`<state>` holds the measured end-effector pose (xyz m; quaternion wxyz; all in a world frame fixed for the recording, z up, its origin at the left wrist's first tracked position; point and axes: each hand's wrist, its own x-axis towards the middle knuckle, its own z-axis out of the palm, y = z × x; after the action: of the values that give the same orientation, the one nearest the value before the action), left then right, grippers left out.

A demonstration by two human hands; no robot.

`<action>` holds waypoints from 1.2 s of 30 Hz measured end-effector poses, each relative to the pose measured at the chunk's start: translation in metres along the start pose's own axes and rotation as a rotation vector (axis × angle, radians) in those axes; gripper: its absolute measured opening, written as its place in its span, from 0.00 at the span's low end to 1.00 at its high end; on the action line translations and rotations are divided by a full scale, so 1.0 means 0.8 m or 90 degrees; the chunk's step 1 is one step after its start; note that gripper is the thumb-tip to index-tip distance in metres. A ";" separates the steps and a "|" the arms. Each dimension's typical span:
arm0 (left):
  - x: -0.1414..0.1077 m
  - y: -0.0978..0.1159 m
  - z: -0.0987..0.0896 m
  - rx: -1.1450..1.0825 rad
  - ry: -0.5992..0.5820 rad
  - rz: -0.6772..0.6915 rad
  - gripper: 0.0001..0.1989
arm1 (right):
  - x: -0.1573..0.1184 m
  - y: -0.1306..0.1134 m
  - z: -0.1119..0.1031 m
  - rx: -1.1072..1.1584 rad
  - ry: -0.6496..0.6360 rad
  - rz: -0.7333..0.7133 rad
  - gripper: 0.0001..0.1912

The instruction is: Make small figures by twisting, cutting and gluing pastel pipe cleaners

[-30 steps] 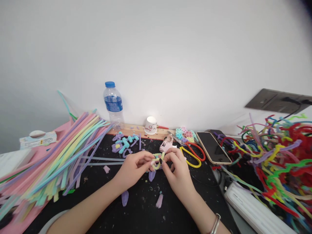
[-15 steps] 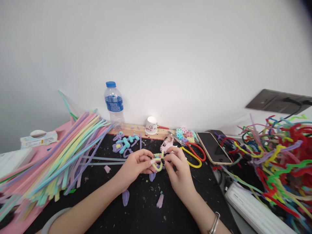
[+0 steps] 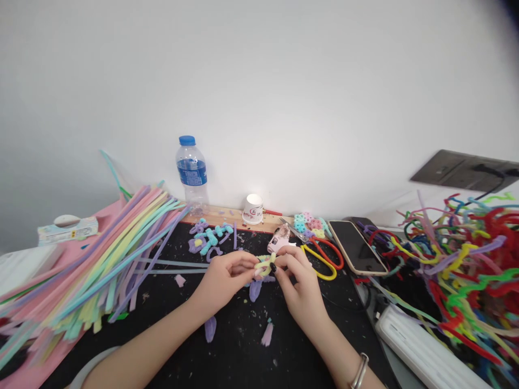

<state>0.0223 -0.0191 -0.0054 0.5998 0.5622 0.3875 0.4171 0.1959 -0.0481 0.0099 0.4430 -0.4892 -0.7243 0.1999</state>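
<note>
The wall (image 3: 259, 97) is bright centrally, the side edges blurred.

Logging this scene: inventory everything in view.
Looped piece: 1, yellow, centre
Mat: 1, black, centre
Scissors: 1, red/yellow handles, mat
Flower pieces: several, pastel, behind scissors
Bent pieces: several, purple/turquoise, back left
Scraps: several, purplish, mat
Unclear object: 1, pinkish, centre
Phone: 1, black-faced, beside scissors
Cup: 1, white, back
Bottle: 1, clear, back
Straight stems: many, pastel, left
Sheet: 1, pink, under straight stems
Packet: 1, whitish, far left
Box: 1, white, left edge
Tangled stems: many, multicoloured, right
Block: 1, white, lower right
Wall: 1, white, back
Socket: 1, grey, right wall
Bracelet: 1, silver, right wrist
Left hand: 1, on looped piece
Right hand: 1, on looped piece
</note>
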 end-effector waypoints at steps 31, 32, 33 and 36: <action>-0.004 0.007 0.000 0.082 -0.005 0.045 0.08 | -0.001 0.000 0.003 -0.073 0.036 -0.010 0.08; -0.005 0.007 0.000 0.099 -0.005 0.055 0.08 | 0.000 0.000 0.003 -0.074 0.033 -0.005 0.07; -0.005 0.008 -0.001 0.117 -0.003 0.064 0.08 | 0.000 0.000 0.003 -0.074 0.030 0.001 0.07; -0.006 0.009 -0.002 0.177 0.000 0.093 0.08 | -0.001 0.000 0.004 -0.074 0.024 0.009 0.06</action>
<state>0.0185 -0.0231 0.0015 0.4842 0.6665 0.4000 0.4017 0.1934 -0.0484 0.0079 0.4259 -0.5229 -0.7228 0.1509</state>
